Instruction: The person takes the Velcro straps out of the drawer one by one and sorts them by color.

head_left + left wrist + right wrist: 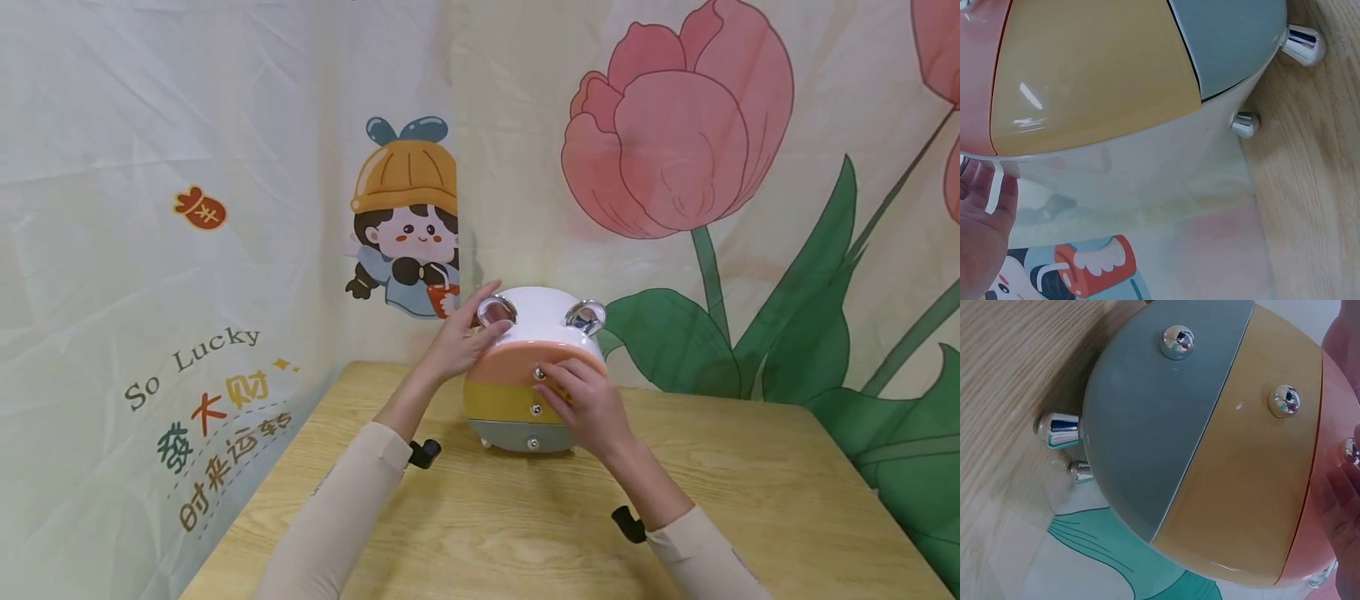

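Note:
A small rounded drawer box (501,407) stands on the table, with a white top, chrome ring ears and pink, yellow and grey-blue drawer fronts. Each drawer carries a round chrome knob. My right hand (592,408) is at the pink top drawer, thumb and forefinger pinching its knob (539,373). In the right wrist view, the yellow drawer's knob (1284,401) and the grey-blue drawer's knob (1177,342) are untouched. My left hand (457,346) rests against the box's upper left side, its fingers extended and spread around the left ear (497,311).
The box stands on short chrome feet (1245,125) on a wooden table (465,525). Close behind hangs a printed cloth (517,167) with tulips and a cartoon child. Black wrist mounts (628,525) stick out beside both forearms.

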Tool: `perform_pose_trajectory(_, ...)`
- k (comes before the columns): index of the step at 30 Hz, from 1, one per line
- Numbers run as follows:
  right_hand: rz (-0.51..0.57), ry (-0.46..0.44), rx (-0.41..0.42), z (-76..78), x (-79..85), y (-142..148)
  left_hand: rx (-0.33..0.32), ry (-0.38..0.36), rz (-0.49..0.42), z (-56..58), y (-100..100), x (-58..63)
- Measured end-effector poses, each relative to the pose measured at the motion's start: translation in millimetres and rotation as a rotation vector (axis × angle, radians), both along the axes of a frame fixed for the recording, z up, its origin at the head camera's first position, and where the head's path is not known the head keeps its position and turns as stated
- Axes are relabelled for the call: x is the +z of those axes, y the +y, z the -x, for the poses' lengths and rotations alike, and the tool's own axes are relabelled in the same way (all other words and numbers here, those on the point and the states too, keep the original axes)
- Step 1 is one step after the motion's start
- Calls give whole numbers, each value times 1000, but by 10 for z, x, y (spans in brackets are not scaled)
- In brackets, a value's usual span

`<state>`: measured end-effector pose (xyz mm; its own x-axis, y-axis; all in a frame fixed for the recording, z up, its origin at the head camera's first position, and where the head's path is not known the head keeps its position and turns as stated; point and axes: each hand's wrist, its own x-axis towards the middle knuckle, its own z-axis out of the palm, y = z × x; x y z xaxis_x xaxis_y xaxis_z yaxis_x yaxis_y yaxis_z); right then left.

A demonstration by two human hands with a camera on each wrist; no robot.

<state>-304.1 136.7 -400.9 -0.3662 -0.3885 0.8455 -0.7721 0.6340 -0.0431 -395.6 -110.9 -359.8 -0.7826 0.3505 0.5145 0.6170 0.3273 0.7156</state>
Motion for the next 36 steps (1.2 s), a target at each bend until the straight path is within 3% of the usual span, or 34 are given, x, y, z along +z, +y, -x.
perform_pose_trajectory(12, -91, 96, -32, 82, -25, -25, -12, -22, -7, -12, -4, -33)
perform_pose_trajectory(22, -108, 103, -61, 89, -1, -46, -39, -50, -46, 25, -9, -45)
perform_pose_trajectory(28, -126, 142, -64, 112, -9, -36, -30, -52, -40, 33, -3, -57)
perform_pose_trajectory(36, -146, 122, -71, 108, -20, -28, -26, -60, -23, 28, -20, -64)
